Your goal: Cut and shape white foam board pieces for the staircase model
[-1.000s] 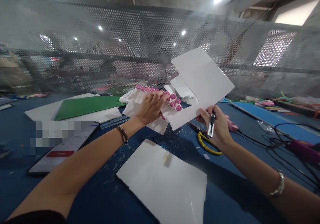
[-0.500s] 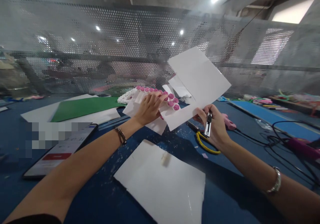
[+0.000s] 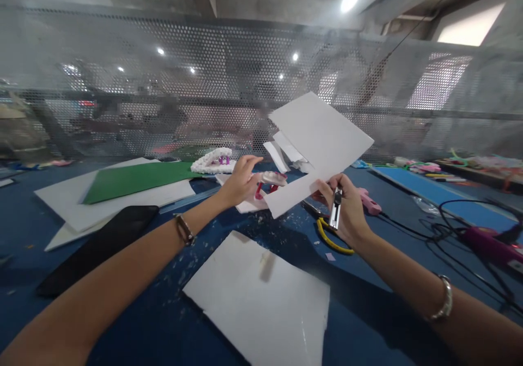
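Note:
My left hand (image 3: 241, 182) has its fingers stretched and apart from the thumb, beside a small model piece (image 3: 273, 178) with a white bumpy top and pinkish-red supports. Whether the fingertips touch it is unclear. In my right hand (image 3: 347, 205) are a utility knife (image 3: 336, 208), pointing down, and a white sheet (image 3: 322, 132) of board, pinched at its lower corner and raised. The sheet partly covers the model piece. Under both hands a white board (image 3: 265, 295) lies flat on the blue table. Yellow-handled scissors (image 3: 333, 241) rest below the right hand.
At left lie a green sheet (image 3: 134, 181) on white sheets and a dark phone (image 3: 102, 249). A white bumpy arch model (image 3: 212, 162) stands behind. To the right are a pink glue gun (image 3: 370, 201), black cables, a purple tool (image 3: 490, 246) and a blue board (image 3: 441, 191).
My left hand has opened from the piece with pink round ends, which now shows its white top and red supports. The sheet has lowered slightly. The phone screen has gone dark.

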A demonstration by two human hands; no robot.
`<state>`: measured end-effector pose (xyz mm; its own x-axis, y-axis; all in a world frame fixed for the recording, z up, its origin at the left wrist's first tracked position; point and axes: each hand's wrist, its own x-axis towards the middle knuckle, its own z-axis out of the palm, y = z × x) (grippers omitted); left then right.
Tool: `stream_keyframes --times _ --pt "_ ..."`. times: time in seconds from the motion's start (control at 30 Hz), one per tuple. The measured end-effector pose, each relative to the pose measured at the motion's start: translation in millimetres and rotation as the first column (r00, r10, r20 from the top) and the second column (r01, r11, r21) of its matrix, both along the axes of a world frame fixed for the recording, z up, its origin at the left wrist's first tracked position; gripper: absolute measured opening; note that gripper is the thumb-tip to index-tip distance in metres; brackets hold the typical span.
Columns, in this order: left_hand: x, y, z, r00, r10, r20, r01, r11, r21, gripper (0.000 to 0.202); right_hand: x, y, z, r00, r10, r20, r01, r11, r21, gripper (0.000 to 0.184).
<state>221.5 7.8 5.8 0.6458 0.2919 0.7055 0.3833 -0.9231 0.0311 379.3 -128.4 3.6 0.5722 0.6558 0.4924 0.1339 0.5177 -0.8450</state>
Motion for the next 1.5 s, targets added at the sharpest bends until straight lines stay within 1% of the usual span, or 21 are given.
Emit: stream_keyframes --times 0.07,0.1,0.13,0.17,0.23,0.33,0.43,0.53,0.6,0.63,0.7,0.77,0.8,0.87,0.97,1.07,1.13,1.23,1.3,1.4,1.5 --pt "-6.3 -23.6 9.0 1.000 -0.015 0.002 0.015 0.999 -0.040 0.035 -4.4 -2.1 0.4 1.000 0.003 -0.003 -0.003 1.000 -0.004 0.033" --pt "-9.5 -37.3 12.6 0.999 -0.037 -0.024 0.035 0.997 -0.063 0.036 -7.1 -3.3 0.6 1.000 0.005 -0.006 -0.005 1.000 -0.007 0.032" --pt "-12.5 -51.1 15.1 0.995 -0.051 -0.090 0.042 0.994 -0.100 0.042 -9.8 -4.7 0.8 1.000 0.008 -0.010 -0.008 1.000 -0.010 0.031" --pt "-15.0 -63.8 16.3 0.988 -0.037 -0.151 0.019 0.993 -0.117 0.051 -12.7 -6.2 1.0 1.000 0.013 -0.013 -0.013 1.000 -0.011 0.030" --pt "-18.7 -82.9 15.4 0.975 0.035 -0.217 -0.052 0.996 -0.073 0.059 -18.3 -9.6 1.2 1.000 0.028 -0.006 -0.028 1.000 -0.007 0.029" --pt "-23.7 -94.1 10.1 0.969 0.114 -0.218 -0.122 0.992 -0.021 0.053 -25.6 -14.7 1.1 0.999 0.042 0.023 -0.041 0.999 -0.014 0.028" --pt "-32.5 -95.9 6.8 0.973 0.121 -0.196 -0.129 0.991 -0.025 0.045 -30.1 -19.2 1.1 0.994 0.085 0.076 -0.081 0.996 -0.047 0.028" --pt "-46.8 -98.5 6.2 0.968 0.120 -0.219 -0.140 0.987 -0.076 0.042 -31.4 -24.4 1.3 0.963 0.154 0.220 -0.126 0.983 -0.136 0.027" --pt "-58.2 -100.1 5.8 0.962 0.135 -0.236 -0.164 0.980 -0.109 0.042 -30.8 -30.1 0.3 0.900 0.196 0.389 -0.106 0.965 -0.241 0.026" --pt "-64.3 -100.7 5.3 0.958 0.148 -0.244 -0.182 0.976 -0.121 0.042 -30.2 -34.0 -0.6 0.846 0.225 0.484 -0.085 0.952 -0.295 0.025" --pt "-76.4 -102.1 2.8 0.948 0.184 -0.259 -0.225 0.964 -0.140 0.042 -28.7 -44.5 -3.1 0.701 0.279 0.657 -0.030 0.931 -0.365 0.023" --pt "-87.1 -105.8 -2.4 0.936 0.203 -0.289 -0.258 0.952 -0.167 0.041 -27.5 -58.1 -4.8 0.547 0.305 0.780 0.021 0.926 -0.376 0.021" --pt "-91.4 -108.8 -6.1 0.928 0.199 -0.315 -0.266 0.946 -0.186 0.041 -27.0 -65.5 -4.8 0.486 0.316 0.815 0.023 0.928 -0.373 0.021" --pt "-96.5 -117.0 -15.1 0.909 0.168 -0.381 -0.269 0.935 -0.230 0.040 -26.7 -79.4 -2.8 0.429 0.318 0.846 -0.036 0.941 -0.336 0.020" --pt "-94.6 -129.1 -27.8 0.887 0.089 -0.453 -0.225 0.940 -0.257 0.037 -27.7 -90.5 2.0 0.456 0.322 0.830 -0.140 0.947 -0.291 0.020" --pt "-83.1 -132.9 -33.4 0.898 0.009 -0.441 -0.132 0.959 -0.249 0.037 -29.8 -85.5 2.0 0.483 0.460 0.745 -0.206 0.887 -0.414 0.035" --pt "-72.6 -131.0 -32.9 0.904 -0.049 -0.425 -0.071 0.962 -0.263 0.039 -30.1 -76.7 -1.6 0.523 0.504 0.687 -0.211 0.858 -0.468 0.039" --pt "-56.2 -126.9 -30.4 0.899 -0.135 -0.417 0.002 0.952 -0.306 0.039 -26.6 -64.1 -6.8 0.637 0.445 0.630 -0.172 0.878 -0.446 0.046" --pt "-46.3 -124.3 -29.9 0.903 -0.169 -0.394 0.034 0.945 -0.327 0.039 -22.4 -59.3 -7.6 0.707 0.397 0.585 -0.125 0.884 -0.450 0.046" --pt "-32.8 -118.6 -32.2 0.920 -0.191 -0.342 0.061 0.932 -0.357 0.042 -17.2 -56.9 -5.9 0.775 0.327 0.540 -0.054 0.886 -0.460 0.032" --pt "-18.8 -109.1 -36.1 0.926 -0.211 -0.313 0.069 0.910 -0.410 0.039 -15.9 -56.1 -4.6 0.809 0.298 0.507 -0.027 0.880 -0.474 0.018"
